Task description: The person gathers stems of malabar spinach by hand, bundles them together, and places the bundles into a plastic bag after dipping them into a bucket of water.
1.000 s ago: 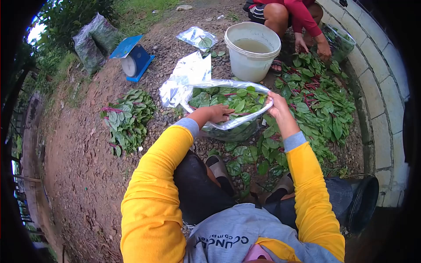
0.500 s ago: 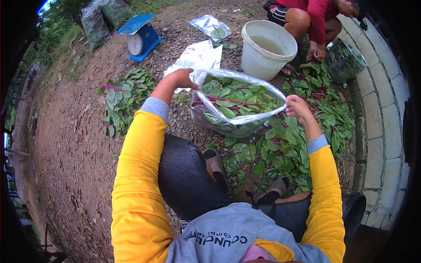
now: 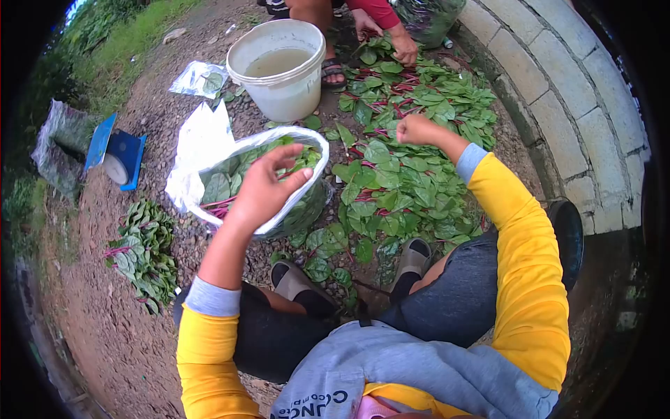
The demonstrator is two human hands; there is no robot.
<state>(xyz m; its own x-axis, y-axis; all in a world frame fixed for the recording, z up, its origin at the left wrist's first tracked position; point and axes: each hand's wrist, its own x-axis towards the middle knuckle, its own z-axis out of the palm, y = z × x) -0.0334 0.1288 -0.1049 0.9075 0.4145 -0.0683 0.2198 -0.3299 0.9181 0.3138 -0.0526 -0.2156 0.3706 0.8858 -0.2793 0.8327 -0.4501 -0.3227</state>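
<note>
one leaf-filled bag [image 3: 324,155] stands open beneath the left hand [image 3: 267,187].

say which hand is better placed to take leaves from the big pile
Probably the right hand: it is already at the large leaf pile, whereas the left hand is over the open plastic bag.

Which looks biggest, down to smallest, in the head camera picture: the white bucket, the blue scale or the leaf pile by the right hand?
1. Leaf pile, spreading widest
2. White bucket
3. Blue scale
</note>
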